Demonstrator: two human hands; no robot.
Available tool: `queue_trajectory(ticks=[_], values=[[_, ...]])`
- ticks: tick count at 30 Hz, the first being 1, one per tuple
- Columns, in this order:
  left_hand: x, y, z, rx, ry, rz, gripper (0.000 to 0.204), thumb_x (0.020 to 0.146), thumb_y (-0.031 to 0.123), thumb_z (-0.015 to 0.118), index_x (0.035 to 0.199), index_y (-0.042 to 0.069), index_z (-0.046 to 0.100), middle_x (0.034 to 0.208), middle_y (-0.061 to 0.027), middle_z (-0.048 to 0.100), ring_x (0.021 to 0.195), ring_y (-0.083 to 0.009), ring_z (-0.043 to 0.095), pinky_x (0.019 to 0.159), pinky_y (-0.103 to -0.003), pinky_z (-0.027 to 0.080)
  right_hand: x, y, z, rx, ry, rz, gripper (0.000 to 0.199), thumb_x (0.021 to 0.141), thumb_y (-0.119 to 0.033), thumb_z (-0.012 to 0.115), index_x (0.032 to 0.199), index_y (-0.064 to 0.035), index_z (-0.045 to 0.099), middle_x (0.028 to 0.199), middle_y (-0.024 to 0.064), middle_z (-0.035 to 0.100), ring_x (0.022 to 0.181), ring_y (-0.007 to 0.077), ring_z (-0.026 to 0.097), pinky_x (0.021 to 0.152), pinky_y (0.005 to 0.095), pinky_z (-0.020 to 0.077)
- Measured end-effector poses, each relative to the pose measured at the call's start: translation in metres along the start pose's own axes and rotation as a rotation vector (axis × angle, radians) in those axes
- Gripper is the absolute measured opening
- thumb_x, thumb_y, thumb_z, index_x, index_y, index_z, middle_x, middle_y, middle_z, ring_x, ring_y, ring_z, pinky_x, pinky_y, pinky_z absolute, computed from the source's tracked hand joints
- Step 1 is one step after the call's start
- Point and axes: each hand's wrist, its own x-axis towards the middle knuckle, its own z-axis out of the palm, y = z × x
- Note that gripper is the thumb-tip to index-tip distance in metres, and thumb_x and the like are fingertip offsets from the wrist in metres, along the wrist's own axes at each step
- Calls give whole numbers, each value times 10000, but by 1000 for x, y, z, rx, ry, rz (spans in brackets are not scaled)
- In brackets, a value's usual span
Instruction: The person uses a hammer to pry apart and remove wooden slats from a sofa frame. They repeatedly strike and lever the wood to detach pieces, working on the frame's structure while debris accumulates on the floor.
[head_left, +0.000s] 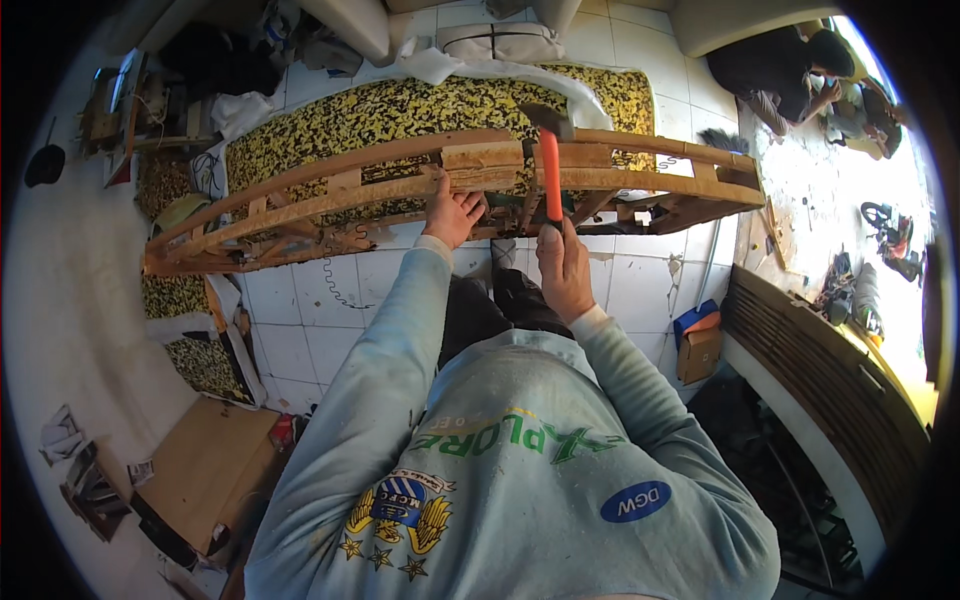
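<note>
A long curved wooden frame (330,195) with two rails and short cross pieces stretches across in front of me. My left hand (455,212) is against its near rail, thumb up on the wood and fingers spread beneath. Just above that hand, a short light wooden block (482,156) sits between the rails. My right hand (565,265) is closed round the lower end of a hammer's orange handle. The hammer (550,175) points away from me, its dark head over the far rail. Whether the head touches the wood I cannot tell.
Yellow-and-black patterned fabric (370,110) lies behind the frame on white floor tiles. Zigzag springs (340,285) lie at the near left. A cardboard box (698,350) and a slatted wooden panel (810,370) stand at the right. Other people (775,75) sit at the far right.
</note>
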Motion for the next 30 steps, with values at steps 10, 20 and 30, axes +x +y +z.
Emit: queue_trajectory(ticks=[10,20,30], values=[[-17,-5,1,-16,82,-36,991,1001,782,379,1625,22,258,1648,-116,381,1509,-332,372,1248,-533,232,0,1,16,-98,-143,192,467,1109,-397,449,1159,51,574,833,268,658,801,467,655,686,512,492],[-65,32,-73,-36,278,47,860,1061,701,289,1664,93,208,1679,-131,324,1495,-359,387,1234,-524,302,8,38,55,-368,-199,234,539,1097,-438,440,1120,63,637,834,259,666,832,492,629,798,513,499],[-98,127,-123,-506,112,294,964,1033,728,342,1679,97,5,1739,-151,100,1570,-402,222,1293,-561,212,3,-2,136,-267,-133,-274,379,1094,-332,475,1167,30,562,814,227,634,752,415,646,697,475,512]])
